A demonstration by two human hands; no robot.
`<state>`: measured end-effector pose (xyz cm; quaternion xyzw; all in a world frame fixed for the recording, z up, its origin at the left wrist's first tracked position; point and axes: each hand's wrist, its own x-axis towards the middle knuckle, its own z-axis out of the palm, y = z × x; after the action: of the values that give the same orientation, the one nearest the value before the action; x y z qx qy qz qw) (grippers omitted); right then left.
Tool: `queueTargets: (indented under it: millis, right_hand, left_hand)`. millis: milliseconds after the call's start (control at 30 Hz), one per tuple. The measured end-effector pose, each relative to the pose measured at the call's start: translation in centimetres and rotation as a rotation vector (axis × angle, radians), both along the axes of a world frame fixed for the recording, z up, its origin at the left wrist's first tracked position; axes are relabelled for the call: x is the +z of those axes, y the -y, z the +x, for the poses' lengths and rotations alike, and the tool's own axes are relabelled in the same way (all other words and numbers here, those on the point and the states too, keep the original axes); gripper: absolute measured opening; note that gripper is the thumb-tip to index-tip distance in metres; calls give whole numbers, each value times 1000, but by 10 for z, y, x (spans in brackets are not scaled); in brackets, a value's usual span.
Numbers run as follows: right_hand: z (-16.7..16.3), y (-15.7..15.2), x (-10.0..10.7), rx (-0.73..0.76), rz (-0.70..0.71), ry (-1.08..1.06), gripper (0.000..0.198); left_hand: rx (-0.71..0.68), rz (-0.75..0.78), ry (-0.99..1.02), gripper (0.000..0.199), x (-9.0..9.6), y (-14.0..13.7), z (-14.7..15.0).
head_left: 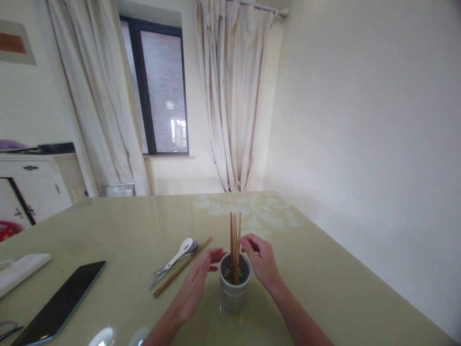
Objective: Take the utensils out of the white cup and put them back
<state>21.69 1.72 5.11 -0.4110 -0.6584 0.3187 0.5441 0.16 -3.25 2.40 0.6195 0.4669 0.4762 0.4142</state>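
A grey cylindrical chopstick holder [234, 297], with holes in its bottom, stands upright on the table. Several wooden chopsticks [232, 250] rise from it. My right hand [260, 254] is at the holder's right, thumb and fingertips closed on the rightmost chopstick [240, 224]. On the other side, my left hand [202, 271] is beside the rim with fingers stretched and apart, holding nothing; whether it touches the rim is unclear. Left of that hand lie a white spoon [185, 246], metal spoons [194, 249] partly under it, and loose wooden chopsticks [180, 270].
A black tablet-like device [66, 300] lies on the glossy greenish table [122, 240] at left, near a white object [23, 271]. A cable [9, 329] is at the lower left edge. A wall [378, 158] runs along the table's right side.
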Motion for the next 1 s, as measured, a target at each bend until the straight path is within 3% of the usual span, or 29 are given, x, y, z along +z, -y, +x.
queueTargets:
  millis: [67, 167, 233, 333, 533, 1000]
  right_hand:
    - [0, -2, -3, 28, -13, -6, 52]
    - [-1, -3, -6, 74, -32, -30, 49]
    - [-2, -4, -7, 80, -38, -65, 47]
    - [-2, -4, -6, 73, -42, -133, 46]
    - [-1, -3, -1, 83, -69, -202, 45]
    - [-5, -3, -6, 107, -66, -151, 45]
  left_hand:
    - [186, 60, -240, 62, 1, -8, -13]
    - [398, 122, -780, 34, 5, -16, -34]
    - [427, 88, -1025, 28, 8, -18, -44]
    - [401, -8, -1196, 29, 9, -16, -47]
    - [393, -69, -1270, 25, 6, -12, -44]
    - [340, -129, -1168, 19, 6, -13, -47]
